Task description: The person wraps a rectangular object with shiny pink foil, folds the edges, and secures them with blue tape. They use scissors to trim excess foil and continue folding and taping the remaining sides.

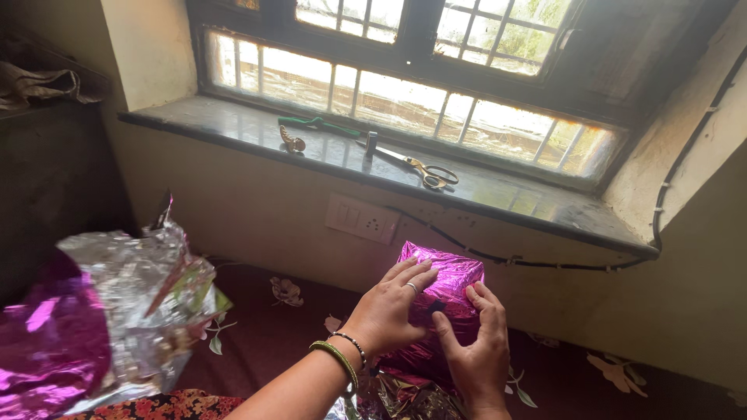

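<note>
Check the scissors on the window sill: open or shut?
Shut: the scissors lie flat on the sill, blades together, handles side by side.
</note>
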